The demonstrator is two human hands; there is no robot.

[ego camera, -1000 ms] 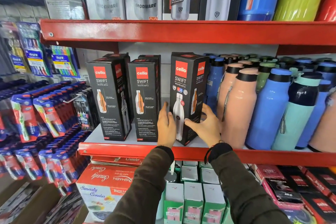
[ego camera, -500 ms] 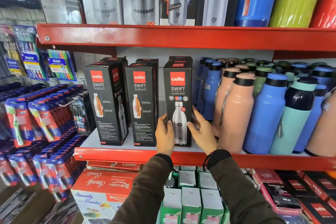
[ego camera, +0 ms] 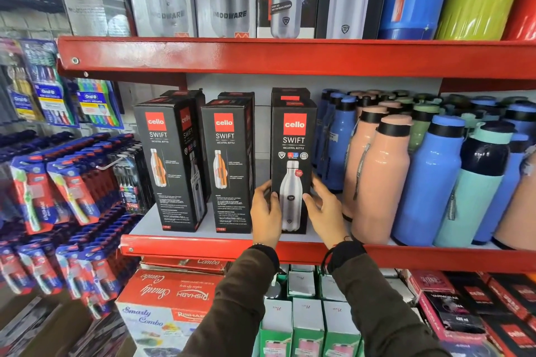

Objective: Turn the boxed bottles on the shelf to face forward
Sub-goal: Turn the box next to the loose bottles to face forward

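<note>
Both hands bracket the right-hand boxed bottle (ego camera: 293,165) low down — left hand (ego camera: 265,216) curled on its left edge, right hand (ego camera: 322,211) flat against its right side, fingers loosely spread, neither fully closed. The box stands upright at the front of the red shelf (ego camera: 203,246), its long axis vertical, printed face square to the aisle. The middle box (ego camera: 229,165) and the left box (ego camera: 171,162) sit just to the left, still angled — nearer the left hand, so that's probably the next reach.

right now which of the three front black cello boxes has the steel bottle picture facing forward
The rightmost black cello box, between both hands; the other two show an orange cutaway bottle.
</note>
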